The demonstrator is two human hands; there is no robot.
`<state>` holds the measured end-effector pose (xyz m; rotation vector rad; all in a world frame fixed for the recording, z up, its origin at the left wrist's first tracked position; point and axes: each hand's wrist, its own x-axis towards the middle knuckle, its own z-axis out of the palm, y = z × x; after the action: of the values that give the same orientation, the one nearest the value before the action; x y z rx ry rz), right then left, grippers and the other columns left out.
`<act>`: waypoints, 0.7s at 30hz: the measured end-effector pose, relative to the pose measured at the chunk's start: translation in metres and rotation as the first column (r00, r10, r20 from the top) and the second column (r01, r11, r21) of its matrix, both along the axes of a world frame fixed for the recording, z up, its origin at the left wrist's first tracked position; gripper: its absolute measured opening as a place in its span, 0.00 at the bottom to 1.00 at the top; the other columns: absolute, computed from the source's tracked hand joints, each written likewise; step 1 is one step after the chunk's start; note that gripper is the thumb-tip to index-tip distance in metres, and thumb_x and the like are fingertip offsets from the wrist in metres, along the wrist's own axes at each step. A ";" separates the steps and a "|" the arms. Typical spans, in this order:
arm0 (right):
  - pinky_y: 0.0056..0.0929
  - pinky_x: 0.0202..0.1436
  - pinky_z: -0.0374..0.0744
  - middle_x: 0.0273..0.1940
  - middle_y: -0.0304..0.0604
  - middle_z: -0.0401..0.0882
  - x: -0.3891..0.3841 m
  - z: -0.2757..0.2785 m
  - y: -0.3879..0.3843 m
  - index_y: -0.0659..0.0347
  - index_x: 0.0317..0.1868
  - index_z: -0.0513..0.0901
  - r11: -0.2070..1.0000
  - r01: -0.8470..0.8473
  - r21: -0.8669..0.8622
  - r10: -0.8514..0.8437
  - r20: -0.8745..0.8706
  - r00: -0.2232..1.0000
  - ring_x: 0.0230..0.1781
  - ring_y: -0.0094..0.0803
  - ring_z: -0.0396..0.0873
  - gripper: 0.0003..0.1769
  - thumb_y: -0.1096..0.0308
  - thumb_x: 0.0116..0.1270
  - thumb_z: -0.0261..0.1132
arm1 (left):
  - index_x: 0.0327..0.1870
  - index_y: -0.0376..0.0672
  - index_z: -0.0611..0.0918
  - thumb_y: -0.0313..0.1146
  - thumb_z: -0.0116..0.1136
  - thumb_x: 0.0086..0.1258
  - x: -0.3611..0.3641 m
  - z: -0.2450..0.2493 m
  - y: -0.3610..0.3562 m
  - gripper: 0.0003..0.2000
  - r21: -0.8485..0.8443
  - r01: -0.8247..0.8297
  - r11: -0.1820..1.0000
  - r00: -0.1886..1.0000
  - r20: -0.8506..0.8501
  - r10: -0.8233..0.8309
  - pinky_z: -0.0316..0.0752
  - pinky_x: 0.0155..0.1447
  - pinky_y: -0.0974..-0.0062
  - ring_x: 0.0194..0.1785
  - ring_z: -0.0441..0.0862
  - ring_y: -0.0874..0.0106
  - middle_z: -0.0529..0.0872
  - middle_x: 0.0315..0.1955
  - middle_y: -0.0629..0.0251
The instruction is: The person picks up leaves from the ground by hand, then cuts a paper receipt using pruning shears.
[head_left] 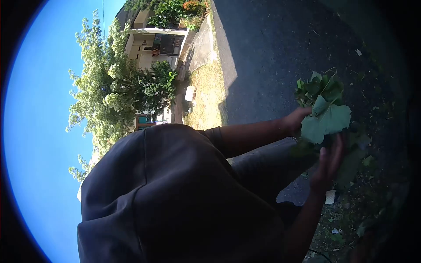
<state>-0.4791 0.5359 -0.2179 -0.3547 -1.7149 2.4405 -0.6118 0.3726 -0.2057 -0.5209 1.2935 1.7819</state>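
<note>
The view lies on its side, with the sky at the left. My right hand (300, 119), upper in the frame, is closed round a bunch of green leaves (326, 120). A broad pale leaf lies across the front of the bunch and hides part of the fingers. Just below it in the frame, my left hand (326, 168) has its thumb and fingers apart, beside the leaf's lower edge. Whether its fingertips touch the leaves is too dark to tell.
Shaded asphalt (263, 57) runs behind the hands, with scattered leaves and a pale scrap (330, 197) on the ground. Dark clothing (175, 188) fills the lower middle, beside a grey trouser leg (274, 164). A tree (109, 79) and a house (151, 44) stand farther off.
</note>
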 end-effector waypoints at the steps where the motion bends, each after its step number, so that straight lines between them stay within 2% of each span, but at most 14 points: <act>1: 0.51 0.79 0.67 0.79 0.62 0.65 0.004 0.027 0.003 0.69 0.79 0.65 0.987 0.036 -0.160 -0.035 0.004 0.999 0.78 0.55 0.67 0.34 0.59 0.80 0.57 | 0.66 0.34 0.81 0.43 0.59 0.80 0.010 0.032 -0.004 0.23 -0.065 -0.012 0.998 0.995 -0.096 0.006 0.83 0.66 0.60 0.59 0.89 0.62 0.88 0.60 0.53; 3: 0.49 0.74 0.73 0.79 0.60 0.64 0.025 0.058 0.011 0.69 0.78 0.65 0.987 -0.054 -0.151 0.055 0.002 0.998 0.77 0.53 0.68 0.33 0.60 0.79 0.56 | 0.67 0.34 0.81 0.42 0.59 0.80 0.042 0.062 -0.026 0.23 -0.022 -0.070 0.997 0.984 -0.165 0.065 0.83 0.66 0.60 0.60 0.89 0.63 0.88 0.60 0.54; 6: 0.42 0.64 0.82 0.79 0.56 0.64 0.064 0.021 0.060 0.67 0.79 0.65 0.974 -0.180 -0.140 0.185 0.023 0.982 0.72 0.48 0.75 0.32 0.62 0.80 0.55 | 0.69 0.35 0.80 0.39 0.57 0.82 0.095 0.022 -0.053 0.22 0.009 -0.114 0.993 0.947 -0.302 0.112 0.83 0.66 0.60 0.62 0.87 0.64 0.86 0.62 0.54; 8: 0.43 0.65 0.81 0.79 0.56 0.66 0.092 -0.055 0.095 0.66 0.78 0.67 0.987 -0.137 -0.079 0.151 0.219 0.964 0.70 0.45 0.77 0.32 0.59 0.81 0.58 | 0.70 0.36 0.80 0.39 0.55 0.83 0.126 -0.016 -0.087 0.22 -0.013 -0.187 0.982 0.979 -0.085 0.186 0.81 0.68 0.60 0.64 0.86 0.64 0.85 0.65 0.54; 9: 0.46 0.67 0.80 0.77 0.55 0.69 0.105 -0.105 0.110 0.64 0.79 0.67 0.996 -0.081 -0.040 0.090 0.340 0.936 0.70 0.47 0.77 0.34 0.54 0.81 0.61 | 0.71 0.36 0.79 0.39 0.55 0.83 0.140 -0.030 -0.096 0.22 -0.059 -0.229 0.972 0.972 -0.071 0.225 0.80 0.69 0.60 0.65 0.86 0.64 0.85 0.65 0.54; 10: 0.50 0.69 0.79 0.75 0.55 0.72 0.118 -0.168 0.126 0.62 0.79 0.68 1.000 -0.021 0.004 0.017 0.453 0.892 0.71 0.49 0.76 0.36 0.50 0.80 0.64 | 0.71 0.36 0.79 0.40 0.54 0.83 0.155 -0.048 -0.105 0.23 -0.107 -0.263 0.959 0.964 -0.057 0.259 0.80 0.70 0.60 0.65 0.86 0.64 0.85 0.65 0.54; 12: 0.52 0.71 0.77 0.74 0.55 0.74 0.143 -0.331 0.159 0.61 0.77 0.71 0.990 -0.009 0.143 -0.092 0.683 0.724 0.72 0.48 0.75 0.37 0.49 0.77 0.68 | 0.73 0.37 0.77 0.40 0.53 0.83 0.178 -0.100 -0.130 0.24 0.038 -0.323 0.946 0.945 0.067 0.320 0.79 0.71 0.60 0.65 0.85 0.65 0.85 0.65 0.55; 13: 0.55 0.72 0.76 0.75 0.56 0.72 0.160 -0.437 0.184 0.59 0.79 0.70 0.908 -0.167 0.384 -0.130 0.637 0.760 0.73 0.50 0.74 0.39 0.47 0.76 0.69 | 0.73 0.37 0.77 0.41 0.53 0.84 0.193 -0.121 -0.143 0.24 0.017 -0.324 0.946 0.943 0.080 0.322 0.79 0.71 0.60 0.65 0.85 0.65 0.85 0.65 0.56; 14: 0.57 0.73 0.74 0.76 0.57 0.70 0.175 -0.539 0.206 0.57 0.80 0.69 0.736 -0.284 0.614 -0.186 0.587 0.788 0.74 0.52 0.72 0.41 0.46 0.74 0.71 | 0.74 0.37 0.76 0.42 0.53 0.84 0.207 -0.142 -0.151 0.24 -0.004 -0.323 0.946 0.941 0.103 0.322 0.79 0.71 0.60 0.65 0.85 0.65 0.85 0.65 0.56; 16: 0.59 0.79 0.67 0.80 0.57 0.64 0.161 -0.671 0.248 0.54 0.83 0.65 0.524 -0.446 0.725 -0.350 0.661 0.664 0.76 0.55 0.69 0.52 0.33 0.69 0.69 | 0.73 0.37 0.77 0.43 0.53 0.84 0.233 -0.192 -0.175 0.24 -0.089 -0.271 0.959 0.962 0.001 0.272 0.80 0.70 0.58 0.65 0.86 0.64 0.85 0.65 0.55; 17: 0.60 0.81 0.64 0.82 0.57 0.61 0.138 -0.689 0.250 0.53 0.85 0.63 0.422 -0.537 0.731 -0.431 0.682 0.591 0.77 0.57 0.68 0.57 0.26 0.66 0.68 | 0.72 0.38 0.77 0.44 0.53 0.84 0.257 -0.207 -0.185 0.24 -0.180 -0.231 0.956 0.972 -0.086 0.219 0.80 0.70 0.57 0.65 0.86 0.63 0.85 0.65 0.55; 18: 0.68 0.83 0.56 0.84 0.59 0.57 0.118 -0.705 0.249 0.52 0.86 0.61 0.285 -0.498 0.819 -0.474 0.572 0.669 0.81 0.59 0.61 0.64 0.17 0.61 0.62 | 0.72 0.38 0.77 0.44 0.53 0.84 0.280 -0.221 -0.192 0.24 -0.203 -0.257 0.945 0.967 -0.049 0.252 0.80 0.70 0.57 0.65 0.86 0.63 0.85 0.65 0.55; 19: 0.76 0.81 0.54 0.84 0.63 0.54 0.114 -0.752 0.245 0.45 0.86 0.59 0.567 -0.225 0.792 -0.378 0.493 0.784 0.83 0.65 0.55 0.66 0.12 0.57 0.60 | 0.72 0.38 0.77 0.44 0.52 0.84 0.294 -0.227 -0.204 0.24 -0.260 -0.230 0.938 0.972 -0.101 0.211 0.81 0.69 0.56 0.65 0.86 0.61 0.84 0.65 0.54; 21: 0.65 0.82 0.61 0.82 0.63 0.60 0.113 -0.778 0.182 0.41 0.86 0.62 0.076 -0.569 0.819 -0.658 0.470 0.589 0.82 0.61 0.60 0.61 0.14 0.59 0.61 | 0.75 0.38 0.73 0.39 0.53 0.84 0.328 -0.250 -0.244 0.24 -0.095 -0.391 0.916 0.920 0.005 0.393 0.81 0.70 0.57 0.66 0.85 0.62 0.83 0.67 0.54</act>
<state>-0.3657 0.7181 -0.9964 -1.3812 -3.0558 0.0874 -0.2841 0.1286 -0.4558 -0.9044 1.3263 2.0378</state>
